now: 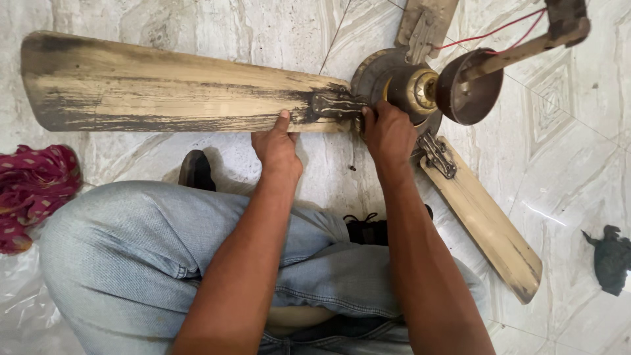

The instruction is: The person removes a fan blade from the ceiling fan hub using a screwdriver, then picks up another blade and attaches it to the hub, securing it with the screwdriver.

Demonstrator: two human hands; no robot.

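Down on the marble floor [578, 164] lies a dirty old ceiling fan [401, 85], just past the person's bent knees in blue jeans [131, 256]. Left hand [277, 146] presses on the near edge of the long blade [171, 85] beside the fan's middle, thumb up and fingers curled under, while the right hand [389, 131] is closed on the fan's middle, at the metal bracket [335, 105]. Far left of the fan sits a red cloth [33, 190], and a dark rag [611, 256] lies far right
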